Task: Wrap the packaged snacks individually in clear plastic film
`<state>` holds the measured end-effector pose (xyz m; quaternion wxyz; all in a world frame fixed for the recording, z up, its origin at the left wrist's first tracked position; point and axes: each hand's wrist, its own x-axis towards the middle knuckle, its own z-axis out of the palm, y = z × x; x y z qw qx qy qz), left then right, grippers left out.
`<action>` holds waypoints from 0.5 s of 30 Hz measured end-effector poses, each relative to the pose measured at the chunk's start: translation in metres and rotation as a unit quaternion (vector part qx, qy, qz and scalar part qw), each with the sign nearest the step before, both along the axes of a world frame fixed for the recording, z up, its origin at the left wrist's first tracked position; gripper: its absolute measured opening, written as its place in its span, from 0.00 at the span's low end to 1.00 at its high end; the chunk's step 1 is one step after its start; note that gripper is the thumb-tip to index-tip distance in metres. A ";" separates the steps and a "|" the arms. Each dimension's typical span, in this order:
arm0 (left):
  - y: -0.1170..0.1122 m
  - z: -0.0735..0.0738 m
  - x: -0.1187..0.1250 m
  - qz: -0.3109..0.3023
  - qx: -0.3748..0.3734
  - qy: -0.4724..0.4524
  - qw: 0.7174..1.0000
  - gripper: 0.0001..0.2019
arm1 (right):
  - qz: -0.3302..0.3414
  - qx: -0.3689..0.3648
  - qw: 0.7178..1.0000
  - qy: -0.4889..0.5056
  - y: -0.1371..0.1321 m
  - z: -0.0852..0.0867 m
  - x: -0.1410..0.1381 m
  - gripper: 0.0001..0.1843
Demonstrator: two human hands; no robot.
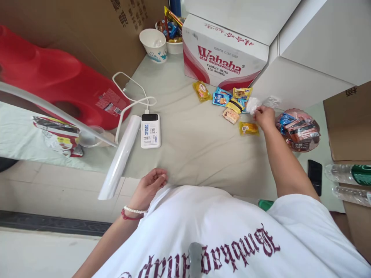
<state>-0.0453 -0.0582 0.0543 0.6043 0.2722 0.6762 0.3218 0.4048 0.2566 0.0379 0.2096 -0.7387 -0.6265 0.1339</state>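
My right hand (pixel 264 117) is reached out to the far right of the cloth-covered table, its fingers pinched on a crumpled white piece (pixel 253 105) that looks like thin plastic. Behind the hand lies a clear plastic wrapper (pixel 272 101). Small packaged snacks lie just left of it: a yellow packet (pixel 242 93), a blue packet (pixel 221 99), a beige one (pixel 231 115) and a golden one (pixel 248 128). To its right stands a clear pinkish bowl (pixel 315 143) of brown and blue packets. My left hand (pixel 152 181) rests at the table's front edge, fingers curled, with nothing visible in them.
A Wahaha water carton (pixel 223 54) stands at the back, beside paper cups (pixel 154 48). On the left are a red jug (pixel 72 81), a white power bank (pixel 151 133) with a cable, and a clear plastic roll (pixel 120 158). A phone (pixel 314 177) and bottles (pixel 361 174) are at right.
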 end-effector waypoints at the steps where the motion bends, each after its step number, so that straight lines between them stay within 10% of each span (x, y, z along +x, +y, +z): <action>1: 0.002 -0.001 0.000 -0.003 0.007 0.004 1.000 0.26 | -0.015 0.010 0.998 0.053 -0.009 0.005 0.000 0.10; 9: 0.076 0.000 0.079 -0.132 0.205 0.015 0.970 0.16 | -0.026 -0.001 0.934 0.357 -0.090 0.003 -0.054 0.09; 15: 0.171 -0.026 0.170 -0.101 0.228 0.060 0.967 0.29 | 0.015 -0.063 0.905 0.420 -0.131 -0.007 -0.104 0.10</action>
